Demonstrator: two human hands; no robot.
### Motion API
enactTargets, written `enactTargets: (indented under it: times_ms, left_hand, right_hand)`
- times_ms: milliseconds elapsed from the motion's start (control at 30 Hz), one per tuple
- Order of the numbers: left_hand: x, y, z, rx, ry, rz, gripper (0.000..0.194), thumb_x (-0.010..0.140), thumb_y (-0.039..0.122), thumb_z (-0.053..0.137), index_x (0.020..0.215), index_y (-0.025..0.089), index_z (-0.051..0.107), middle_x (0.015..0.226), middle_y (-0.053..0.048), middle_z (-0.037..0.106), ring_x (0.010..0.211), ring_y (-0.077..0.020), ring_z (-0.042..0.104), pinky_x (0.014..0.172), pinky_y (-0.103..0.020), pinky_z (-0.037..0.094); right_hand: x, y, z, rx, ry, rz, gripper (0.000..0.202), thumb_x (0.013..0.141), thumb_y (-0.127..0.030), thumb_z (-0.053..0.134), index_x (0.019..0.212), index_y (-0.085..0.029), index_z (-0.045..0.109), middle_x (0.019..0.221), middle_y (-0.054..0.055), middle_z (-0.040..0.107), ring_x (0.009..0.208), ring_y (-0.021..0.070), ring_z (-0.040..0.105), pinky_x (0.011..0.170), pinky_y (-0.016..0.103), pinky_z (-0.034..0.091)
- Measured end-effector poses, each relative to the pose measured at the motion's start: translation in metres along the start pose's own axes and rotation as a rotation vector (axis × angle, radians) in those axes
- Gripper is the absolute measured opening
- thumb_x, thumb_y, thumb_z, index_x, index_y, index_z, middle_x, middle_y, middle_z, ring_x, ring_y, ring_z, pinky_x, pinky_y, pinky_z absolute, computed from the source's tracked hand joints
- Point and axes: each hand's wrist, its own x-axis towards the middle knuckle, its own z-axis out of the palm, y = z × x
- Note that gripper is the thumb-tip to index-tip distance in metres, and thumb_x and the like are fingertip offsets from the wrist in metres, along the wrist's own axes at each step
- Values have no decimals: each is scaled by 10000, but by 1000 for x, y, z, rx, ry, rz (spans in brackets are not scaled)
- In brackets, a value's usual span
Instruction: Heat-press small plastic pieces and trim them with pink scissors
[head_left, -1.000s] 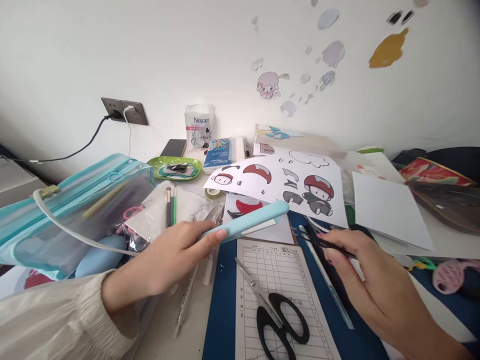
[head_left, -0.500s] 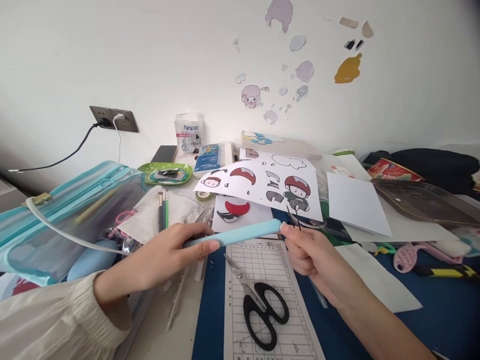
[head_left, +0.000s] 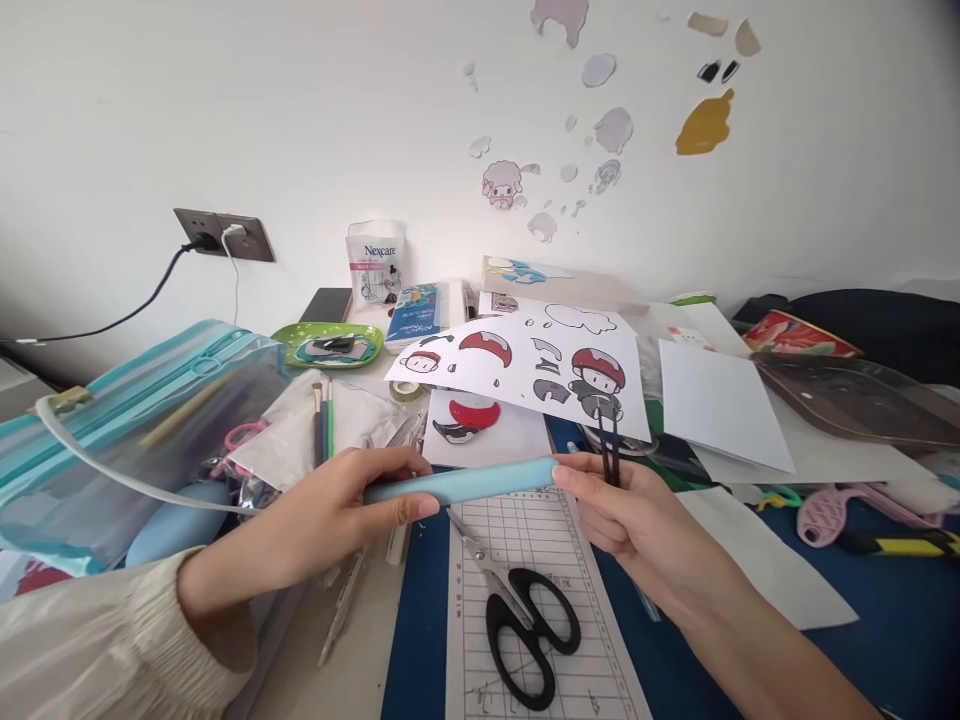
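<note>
My left hand (head_left: 375,503) is closed round the left part of a long, slim light blue bar (head_left: 491,480), whose exact kind I cannot tell. At its other end, the thumb and finger of my right hand (head_left: 611,490) pinch the tip. Black tweezers (head_left: 608,450) are also held in my right hand, their prongs pointing up and away. Below the bar, black-handled scissors (head_left: 517,615) lie on a printed grid sheet (head_left: 480,680). Beyond it, a white sheet with printed cartoon figures (head_left: 517,365) overlaps a paper with red and black cut-outs (head_left: 472,415).
At left lies a clear zip pouch with blue trim (head_left: 135,410). A green tray (head_left: 330,345) holds cut-outs near the wall. White folded paper (head_left: 720,400), a pink tool (head_left: 825,510) and a yellow-black cutter (head_left: 900,543) are at right. Several cut-outs stick to the wall.
My right hand has shifted its hold at the bar's right end, and that end has dropped slightly. The tweezers have turned more upright. The left hand keeps its grip.
</note>
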Motion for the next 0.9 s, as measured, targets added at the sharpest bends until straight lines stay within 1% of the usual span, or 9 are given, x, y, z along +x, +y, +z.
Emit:
enactTargets:
  times_ms: [233,300,367,433,533,633,767,833,900]
  left_hand:
    - [-2,-1,4,132,119,215,276,990,475,578,1037,230,697,840,9,747,666,-165,674,551,-240,493]
    - [-4,0,5,197,190,309,262,991,456,593,1075,220,669,853,2,744,666,-162,673,563,-244,497]
    - [-6,-1,6,269,264,416,263,996,437,596,1111,203,632,855,-9,734,676,-166,672,596,-258,507]
    - [-8,-2,7,346,333,527,257,1007,410,584,1133,187,599,851,-22,731,699,-179,681,646,-282,523]
    - [-8,-5,6,449,411,669,264,1020,379,563,1175,165,570,870,-52,754,739,-198,716,696,-307,548]
    - [-9,-8,5,513,457,755,276,1022,355,567,1198,143,558,899,-79,781,739,-197,740,664,-302,556]
    - [-10,-7,5,567,486,798,271,1022,338,565,1197,131,568,904,-96,800,704,-201,753,607,-304,554]
    - [-11,-7,5,585,493,803,272,1018,336,569,1193,128,576,904,-96,807,699,-201,761,605,-302,565]
    - [-11,-7,5,595,498,807,271,1014,335,575,1188,127,580,905,-95,812,700,-199,767,609,-299,575]
  right_hand:
    - [-3,1,-7,-19,-19,-85,464,649,-525,891,953,-191,786,562,-127,205,503,47,124,468,241,186]
    - [-4,3,-12,-37,-13,-144,421,644,-510,901,935,-224,796,566,-114,228,511,57,183,486,244,277]
    - [-4,7,-18,-60,-9,-220,342,621,-481,918,859,-263,804,570,-102,228,536,76,264,570,269,410]
    - [-4,12,-24,-87,-19,-298,273,590,-441,933,788,-299,810,564,-96,205,544,90,307,651,302,482]
    - [-5,19,-29,-132,-36,-385,212,606,-381,926,790,-354,825,570,-92,169,516,93,266,591,303,474]
    - [-9,21,-30,-172,-25,-444,175,666,-379,907,823,-389,829,600,-83,161,531,105,224,581,318,466]
    - [-9,23,-32,-218,-34,-496,172,688,-426,904,839,-386,832,583,-76,195,532,116,250,545,325,434]
    - [-6,25,-35,-236,-45,-513,159,707,-415,895,849,-381,832,575,-76,205,521,112,262,513,309,408]
    - [-1,27,-38,-253,-60,-529,154,719,-395,887,861,-373,833,573,-78,203,511,106,269,518,307,429]
